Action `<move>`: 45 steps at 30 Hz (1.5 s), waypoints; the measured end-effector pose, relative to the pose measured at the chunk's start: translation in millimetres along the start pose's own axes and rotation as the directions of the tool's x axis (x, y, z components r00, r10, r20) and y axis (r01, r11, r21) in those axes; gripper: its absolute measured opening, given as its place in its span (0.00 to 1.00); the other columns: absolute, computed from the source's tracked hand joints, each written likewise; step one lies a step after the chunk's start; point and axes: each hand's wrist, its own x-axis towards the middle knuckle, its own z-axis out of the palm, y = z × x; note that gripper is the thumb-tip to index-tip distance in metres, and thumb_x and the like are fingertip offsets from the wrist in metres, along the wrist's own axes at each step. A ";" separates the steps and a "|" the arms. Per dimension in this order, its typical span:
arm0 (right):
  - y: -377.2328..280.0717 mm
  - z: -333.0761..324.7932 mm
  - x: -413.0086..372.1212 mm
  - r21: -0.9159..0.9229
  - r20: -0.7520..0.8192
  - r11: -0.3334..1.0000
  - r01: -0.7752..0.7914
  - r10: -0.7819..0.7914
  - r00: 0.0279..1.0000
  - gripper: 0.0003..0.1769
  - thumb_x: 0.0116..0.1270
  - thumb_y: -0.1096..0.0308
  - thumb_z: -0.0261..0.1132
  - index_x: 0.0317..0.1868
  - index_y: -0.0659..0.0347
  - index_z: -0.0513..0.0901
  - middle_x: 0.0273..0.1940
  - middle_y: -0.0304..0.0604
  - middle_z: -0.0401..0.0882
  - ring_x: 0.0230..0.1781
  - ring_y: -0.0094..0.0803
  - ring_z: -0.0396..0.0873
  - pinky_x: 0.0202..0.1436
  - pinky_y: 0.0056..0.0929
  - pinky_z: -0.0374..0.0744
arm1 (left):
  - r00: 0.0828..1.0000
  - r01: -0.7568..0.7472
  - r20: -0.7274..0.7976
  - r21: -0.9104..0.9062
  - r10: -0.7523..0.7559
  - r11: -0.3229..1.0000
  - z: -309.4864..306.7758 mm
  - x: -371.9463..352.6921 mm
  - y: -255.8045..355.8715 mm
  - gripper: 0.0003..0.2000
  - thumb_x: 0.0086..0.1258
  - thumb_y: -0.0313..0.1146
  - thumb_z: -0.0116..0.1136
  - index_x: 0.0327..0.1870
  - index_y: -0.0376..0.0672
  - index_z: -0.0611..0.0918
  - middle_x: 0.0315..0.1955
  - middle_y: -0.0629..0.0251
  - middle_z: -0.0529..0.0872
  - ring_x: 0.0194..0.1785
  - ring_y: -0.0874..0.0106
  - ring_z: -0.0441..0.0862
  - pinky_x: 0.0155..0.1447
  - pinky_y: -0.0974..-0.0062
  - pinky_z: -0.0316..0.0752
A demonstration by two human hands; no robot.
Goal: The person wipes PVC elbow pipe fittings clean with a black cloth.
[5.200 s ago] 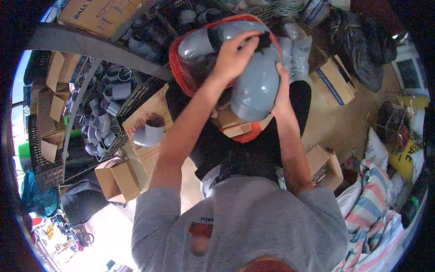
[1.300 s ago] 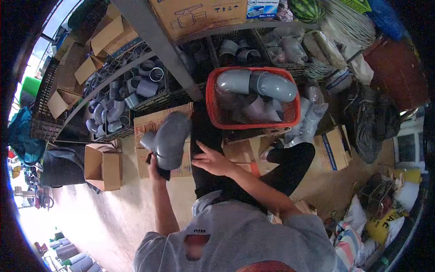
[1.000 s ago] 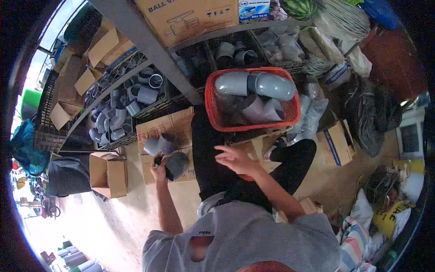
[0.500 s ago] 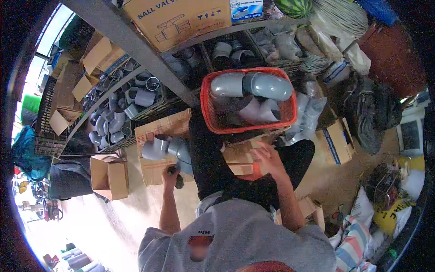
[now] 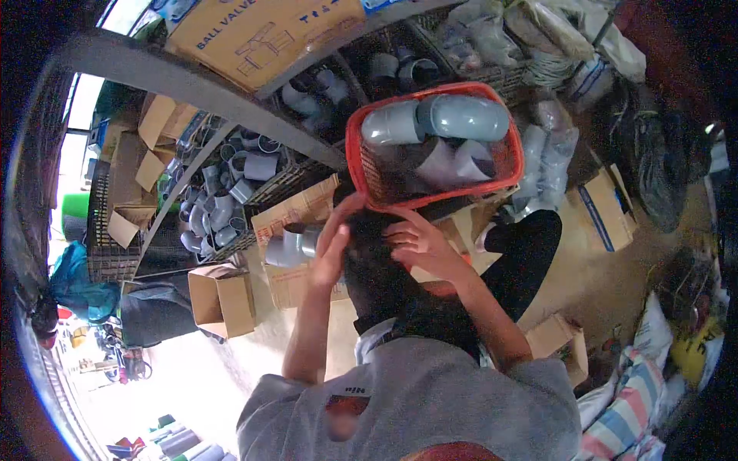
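A red plastic basket with several large grey pipe elbows stands just beyond my lap. My left hand is raised beside my dark-trousered knee, fingers stretched up to the basket's near left corner. Opposite it, my right hand hovers over the leg, fingers apart and slightly bent, one reaching up near the basket's front rim. Nothing shows in either hand. Grey pipe fittings lie on a flattened cardboard sheet left of my left hand, which partly hides them.
Black crates of grey fittings line the left and back. An opened small carton sits on the floor at left. Plastic-wrapped fittings and another carton are at right. A metal shelf beam crosses the upper left.
My left hand has left the fittings on the cardboard and moved up and right; the dark thing in it no longer shows. My right hand has moved left towards it. The view has shifted.
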 end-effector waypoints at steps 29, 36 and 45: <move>79.8 -171.0 -57.3 0.641 -0.732 0.767 0.025 0.600 0.324 0.35 0.75 0.37 0.51 0.63 0.62 0.75 0.46 0.44 0.82 0.33 0.39 0.81 0.33 0.39 0.79 | 0.888 -0.358 0.459 0.720 0.021 -0.595 -347.2 571.2 -69.9 0.37 0.63 0.42 0.67 0.75 0.43 0.69 0.74 0.37 0.65 0.73 0.44 0.71 0.64 0.52 0.78; 103.0 -178.7 -65.4 0.647 -0.729 0.762 0.030 0.607 0.316 0.30 0.75 0.40 0.53 0.60 0.58 0.76 0.44 0.44 0.82 0.32 0.39 0.80 0.33 0.41 0.80 | 0.964 -0.199 0.252 0.489 -0.081 -0.849 -343.8 614.3 -67.0 0.22 0.67 0.42 0.65 0.61 0.47 0.82 0.62 0.49 0.78 0.52 0.53 0.85 0.53 0.57 0.83; 81.0 -147.0 -52.6 0.622 -0.710 0.782 -0.037 0.584 0.394 0.31 0.78 0.47 0.52 0.70 0.61 0.72 0.54 0.46 0.82 0.47 0.37 0.84 0.53 0.45 0.84 | 0.754 -0.324 0.617 0.648 0.226 -0.690 -341.7 510.8 -18.9 0.07 0.64 0.31 0.62 0.40 0.53 0.88 0.41 0.64 0.86 0.48 0.59 0.82 0.48 0.57 0.80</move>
